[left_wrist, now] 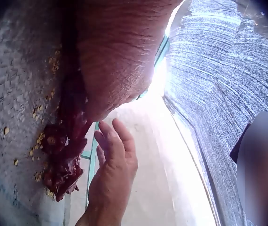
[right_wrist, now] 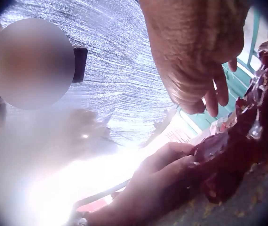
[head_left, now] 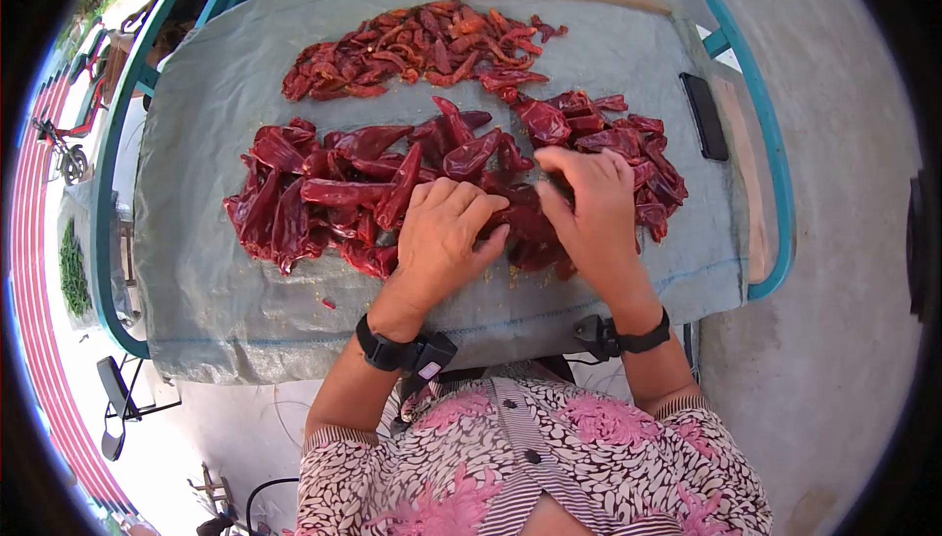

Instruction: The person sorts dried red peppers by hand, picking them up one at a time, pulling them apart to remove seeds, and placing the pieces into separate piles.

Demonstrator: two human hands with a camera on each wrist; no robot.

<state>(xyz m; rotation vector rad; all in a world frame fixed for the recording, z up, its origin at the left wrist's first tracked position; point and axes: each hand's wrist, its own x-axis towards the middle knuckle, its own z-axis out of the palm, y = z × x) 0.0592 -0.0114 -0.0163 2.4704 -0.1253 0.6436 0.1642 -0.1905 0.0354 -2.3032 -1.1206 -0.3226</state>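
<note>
Dried red chili peppers [head_left: 343, 192], large and glossy, lie heaped on a grey-green woven sheet [head_left: 216, 320]. My left hand [head_left: 442, 237] is at the front middle of this heap, its thumb and index finger pinching a dark red pepper [right_wrist: 214, 146]. My right hand [head_left: 594, 207] hovers over the peppers to the right, fingers bent loosely with nothing between them. In the left wrist view that right hand [left_wrist: 112, 169] shows apart from the peppers [left_wrist: 65, 169]. Part of the pinched pepper is hidden behind the left fingers.
Smaller, more orange dried peppers [head_left: 422, 45] form a pile at the back. Another group of dark peppers [head_left: 648, 163] lies at the right. A black phone [head_left: 705, 116] rests near the right edge, inside a teal metal frame [head_left: 770, 163]. Yellow seeds [left_wrist: 37, 110] are scattered on the sheet.
</note>
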